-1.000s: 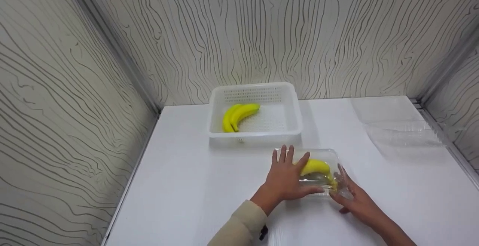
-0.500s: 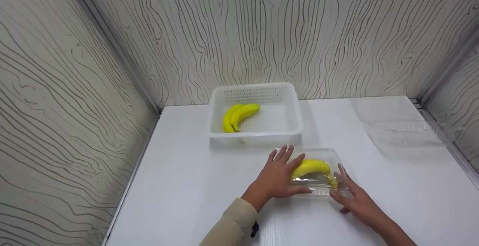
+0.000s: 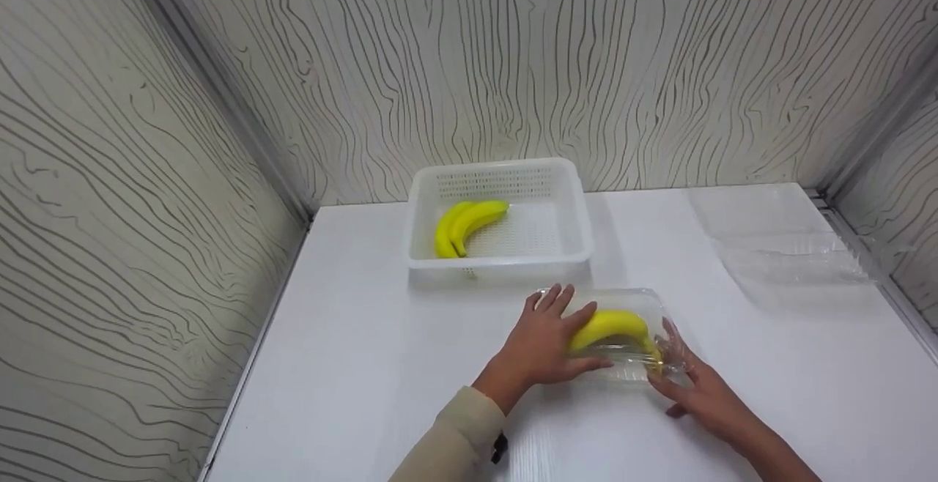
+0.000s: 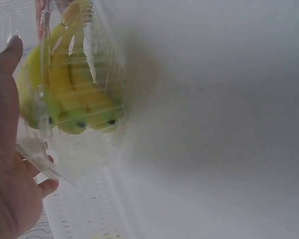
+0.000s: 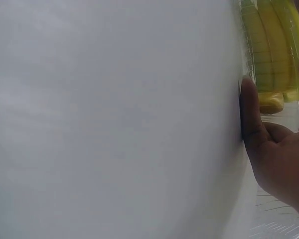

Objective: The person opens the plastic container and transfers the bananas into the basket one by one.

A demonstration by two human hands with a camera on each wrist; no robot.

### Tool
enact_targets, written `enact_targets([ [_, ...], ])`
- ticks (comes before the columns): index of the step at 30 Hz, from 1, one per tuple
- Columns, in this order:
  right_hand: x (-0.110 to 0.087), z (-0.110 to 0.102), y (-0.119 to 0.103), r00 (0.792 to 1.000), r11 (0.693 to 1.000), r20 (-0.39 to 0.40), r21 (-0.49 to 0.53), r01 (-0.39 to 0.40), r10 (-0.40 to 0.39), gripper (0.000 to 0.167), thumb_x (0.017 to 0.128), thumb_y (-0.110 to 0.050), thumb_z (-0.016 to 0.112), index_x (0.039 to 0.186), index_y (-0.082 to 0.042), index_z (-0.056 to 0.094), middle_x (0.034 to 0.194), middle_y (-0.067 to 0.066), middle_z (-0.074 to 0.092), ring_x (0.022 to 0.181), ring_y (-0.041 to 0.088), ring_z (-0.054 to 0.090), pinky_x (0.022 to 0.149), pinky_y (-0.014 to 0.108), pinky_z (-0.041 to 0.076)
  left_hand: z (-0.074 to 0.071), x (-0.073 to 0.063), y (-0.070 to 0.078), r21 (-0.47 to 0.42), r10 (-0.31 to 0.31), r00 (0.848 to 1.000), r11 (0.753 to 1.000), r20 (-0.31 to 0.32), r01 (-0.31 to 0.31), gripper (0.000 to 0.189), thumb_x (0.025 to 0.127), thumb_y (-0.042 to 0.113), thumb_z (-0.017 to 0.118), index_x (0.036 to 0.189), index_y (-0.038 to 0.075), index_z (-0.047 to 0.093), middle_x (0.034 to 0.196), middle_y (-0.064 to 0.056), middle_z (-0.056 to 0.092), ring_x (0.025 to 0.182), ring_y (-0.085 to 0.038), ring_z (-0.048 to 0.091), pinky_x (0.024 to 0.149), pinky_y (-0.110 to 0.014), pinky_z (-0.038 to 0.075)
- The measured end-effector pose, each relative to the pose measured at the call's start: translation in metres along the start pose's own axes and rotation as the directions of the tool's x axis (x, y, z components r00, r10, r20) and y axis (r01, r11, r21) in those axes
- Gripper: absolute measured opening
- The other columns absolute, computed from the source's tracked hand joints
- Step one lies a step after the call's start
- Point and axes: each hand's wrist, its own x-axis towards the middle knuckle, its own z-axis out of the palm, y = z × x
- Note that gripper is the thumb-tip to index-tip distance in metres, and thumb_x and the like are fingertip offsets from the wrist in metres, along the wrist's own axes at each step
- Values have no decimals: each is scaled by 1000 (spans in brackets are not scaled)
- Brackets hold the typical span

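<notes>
A clear plastic clamshell box with a bunch of yellow bananas inside lies on the white table. My left hand rests spread over its left end, thumb along the near side and fingers toward the far edge. At the opposite end my right hand holds the box between thumb and fingers. From the left wrist, several greenish banana tips show through the ribbed plastic, facing the left hand. The right wrist view catches the thumb low against the box's side. Whether the lid is latched cannot be told.
A white perforated basket stands behind the box, holding more bananas on its left side. Clear plastic boxes lie at the table's back right. Patterned walls border the table at the back and sides.
My left hand has slid left along the lid, uncovering more of the bananas, and has stayed there since half a second ago. The right hand keeps its place at the right end.
</notes>
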Motion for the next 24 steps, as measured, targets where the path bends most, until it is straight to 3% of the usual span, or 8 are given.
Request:
enact_targets([
  [5, -1, -1, -1, 1000, 1000, 6, -1, 5, -5, 94, 107, -45, 61, 172, -37, -6, 178, 26, 13, 115, 28, 69, 74, 36, 64, -1, 0, 0, 4, 8, 1000, 1000, -10, -8, 84, 92, 87, 49, 162, 41, 45, 172, -4, 43, 161, -27, 41, 129, -53, 37],
  [18, 1, -1, -1, 1000, 999, 28, 44, 0, -2, 95, 107, -44, 61, 173, -32, -6, 178, 27, 9, 144, 54, 51, 78, 39, 65, -5, 3, -2, 4, 33, 999, 999, -27, -33, 80, 94, 83, 49, 159, 36, 51, 168, -7, 50, 157, -28, 47, 125, -53, 42],
  [24, 1, -3, -3, 1000, 1000, 17, 26, -10, 10, 96, 106, -44, 63, 173, -29, -4, 176, 30, 15, 133, 44, 61, 76, 38, 64, -6, 5, -3, 4, 30, 999, 1000, -18, -30, 79, 94, 84, 47, 159, 38, 51, 168, -5, 50, 156, -27, 48, 125, -52, 42],
])
